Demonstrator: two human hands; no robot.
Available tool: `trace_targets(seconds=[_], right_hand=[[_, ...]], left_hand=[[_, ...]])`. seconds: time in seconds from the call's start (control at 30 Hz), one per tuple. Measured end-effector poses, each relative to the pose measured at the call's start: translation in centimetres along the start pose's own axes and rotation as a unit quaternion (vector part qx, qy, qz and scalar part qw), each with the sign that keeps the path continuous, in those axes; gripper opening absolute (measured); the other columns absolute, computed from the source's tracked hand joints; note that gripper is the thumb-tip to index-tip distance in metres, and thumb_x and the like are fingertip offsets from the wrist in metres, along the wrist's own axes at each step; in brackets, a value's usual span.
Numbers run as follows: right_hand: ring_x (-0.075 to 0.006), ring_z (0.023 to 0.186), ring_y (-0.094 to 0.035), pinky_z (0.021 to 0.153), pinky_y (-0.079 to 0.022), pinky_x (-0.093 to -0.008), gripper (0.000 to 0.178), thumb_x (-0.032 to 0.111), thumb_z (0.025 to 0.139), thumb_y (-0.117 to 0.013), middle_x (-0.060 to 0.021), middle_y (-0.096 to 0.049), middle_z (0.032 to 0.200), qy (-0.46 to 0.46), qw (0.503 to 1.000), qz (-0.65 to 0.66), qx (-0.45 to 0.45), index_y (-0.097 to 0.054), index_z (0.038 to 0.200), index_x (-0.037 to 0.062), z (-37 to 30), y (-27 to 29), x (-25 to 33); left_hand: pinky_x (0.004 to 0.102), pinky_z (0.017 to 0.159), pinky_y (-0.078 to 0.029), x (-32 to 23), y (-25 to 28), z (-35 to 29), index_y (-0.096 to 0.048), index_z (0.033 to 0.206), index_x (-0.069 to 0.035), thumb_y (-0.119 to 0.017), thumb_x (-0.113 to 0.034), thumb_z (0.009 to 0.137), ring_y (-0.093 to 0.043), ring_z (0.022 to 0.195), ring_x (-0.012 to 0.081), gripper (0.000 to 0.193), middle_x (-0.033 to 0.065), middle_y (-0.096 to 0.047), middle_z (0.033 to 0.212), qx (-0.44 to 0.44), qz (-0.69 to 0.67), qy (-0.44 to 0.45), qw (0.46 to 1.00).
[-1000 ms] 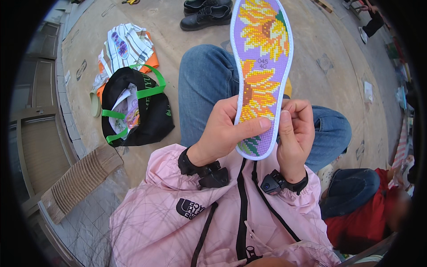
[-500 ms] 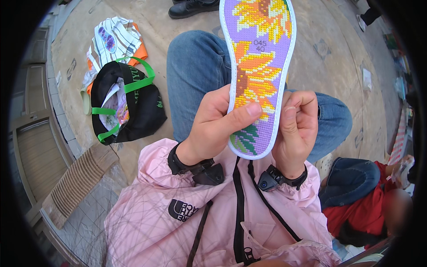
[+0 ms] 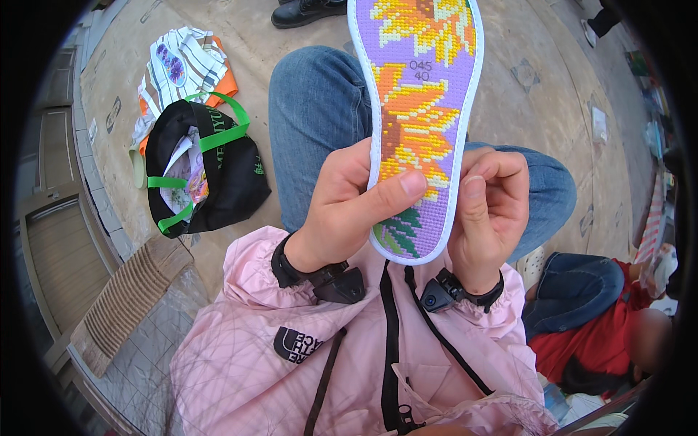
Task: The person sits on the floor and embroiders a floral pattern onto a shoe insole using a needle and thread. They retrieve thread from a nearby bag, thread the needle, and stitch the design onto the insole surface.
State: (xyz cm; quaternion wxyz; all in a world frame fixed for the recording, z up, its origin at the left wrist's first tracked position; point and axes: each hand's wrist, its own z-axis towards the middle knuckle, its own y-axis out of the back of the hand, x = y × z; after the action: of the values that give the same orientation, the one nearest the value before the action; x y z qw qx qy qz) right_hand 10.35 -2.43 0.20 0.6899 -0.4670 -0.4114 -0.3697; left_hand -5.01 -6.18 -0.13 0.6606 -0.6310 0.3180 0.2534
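Note:
An embroidered shoe insole (image 3: 422, 102) stands tilted up before me, with yellow and orange sunflowers on purple, green leaves near its lower end and a white edging. My left hand (image 3: 347, 206) grips its lower left part, thumb across the stitched face and fingers behind. At the lower right edge, my right hand (image 3: 491, 207) is closed, thumb and forefinger pinched together. Whatever those fingers hold, if anything, is hidden or too small to make out. Part of the right fingers lies behind the insole, whose top end runs out of view.
A black bag (image 3: 233, 182) with green handles stands open on the left, packed with papers. Beyond it lies striped cloth (image 3: 207, 62) bearing a purple insole (image 3: 171, 65). A curved wooden seat edge (image 3: 131, 298) is at lower left. Another person in red (image 3: 589, 327) sits at lower right.
The insole has shifted very slightly left and its lower end down a little. My right hand has moved slightly right, still pinched. The left hand's grip is unchanged.

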Motion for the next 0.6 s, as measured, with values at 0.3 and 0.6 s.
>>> trace_targets(seconds=[0.3,0.6], right_hand=[[-0.0096,0.075,-0.056,0.066,-0.048,-0.0219,0.015,0.005,0.094,-0.062,-0.0164,-0.061,0.107,-0.015,0.996,0.08,0.048,-0.048,0.098,0.0022,-0.17,0.33,0.15],[-0.0136,0.089,-0.061,0.079,-0.052,-0.0262,0.017,-0.006,0.09,-0.062,-0.0173,-0.06,0.106,0.012,0.994,0.089,0.064,-0.047,0.096,0.0015,-0.3,0.38,-0.49]], left_hand=[[0.0263,0.089,-0.046,-0.17,-0.09,-0.13,-0.058,0.122,0.003,-0.065,-0.012,0.093,-0.059,0.102,0.0099,0.034,0.0055,-0.065,0.114,-0.013,0.029,-0.012,0.999],[0.0264,0.09,-0.045,0.07,-0.13,-0.1,-0.058,0.121,0.002,-0.065,-0.011,0.092,-0.058,0.102,0.0093,0.032,0.0053,-0.065,0.115,-0.004,-0.002,-0.021,1.0]])
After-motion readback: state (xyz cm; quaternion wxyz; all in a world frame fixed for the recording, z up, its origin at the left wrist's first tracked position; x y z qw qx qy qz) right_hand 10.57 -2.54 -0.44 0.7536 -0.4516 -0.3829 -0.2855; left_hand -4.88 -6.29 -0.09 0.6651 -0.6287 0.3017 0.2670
